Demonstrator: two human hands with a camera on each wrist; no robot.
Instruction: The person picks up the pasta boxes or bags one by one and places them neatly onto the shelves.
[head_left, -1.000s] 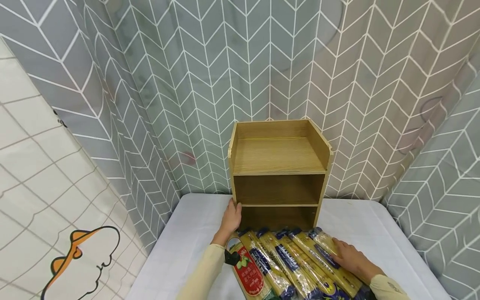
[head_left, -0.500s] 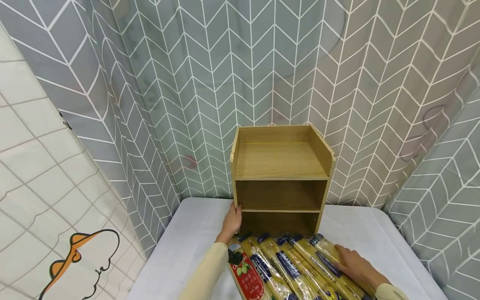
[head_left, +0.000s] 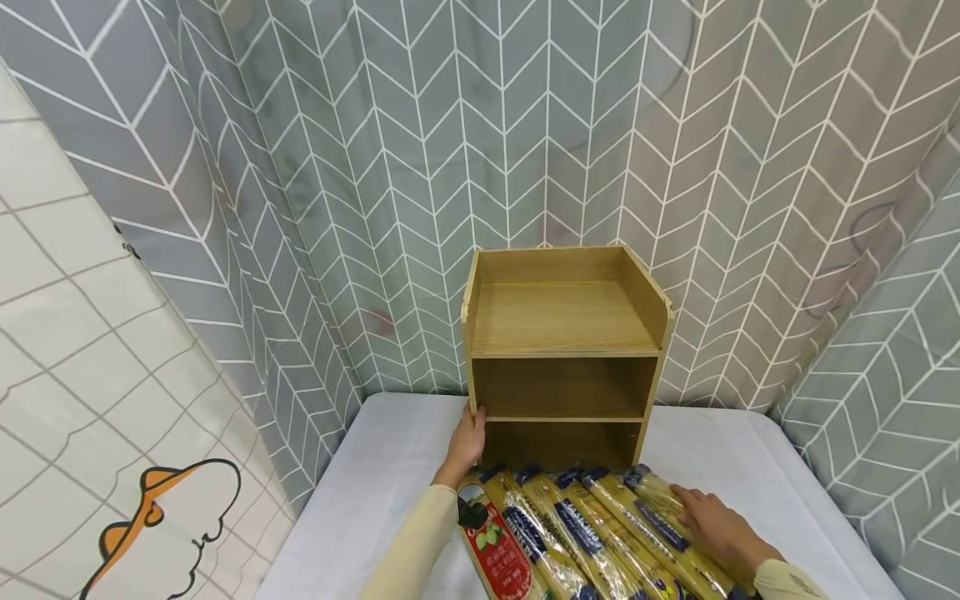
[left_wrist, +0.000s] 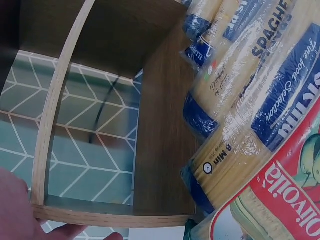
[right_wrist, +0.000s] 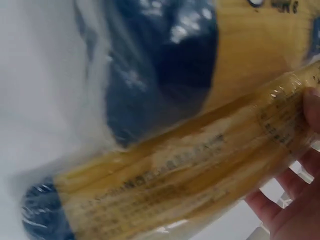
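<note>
A small wooden shelf unit stands upright, its open front facing me. My left hand grips the front edge of its left side panel; in the left wrist view, fingertips show along the outside of that panel. Before the shelf, several clear-wrapped packs of spaghetti lie slanted side by side. A red Olivoilà pasta pack is the leftmost, under my left wrist. My right hand holds the rightmost spaghetti pack, thumb on top and fingers along its lower side in the right wrist view.
White cloth covers the table. A grey chevron-patterned curtain hangs close behind the shelf and along both sides. At the left is a white gridded cloth with a cartoon drawing.
The head view has tilted up a little, so the shelf and packs sit slightly lower in it. Both hands stay at the same places on the shelf and the rightmost pack.
</note>
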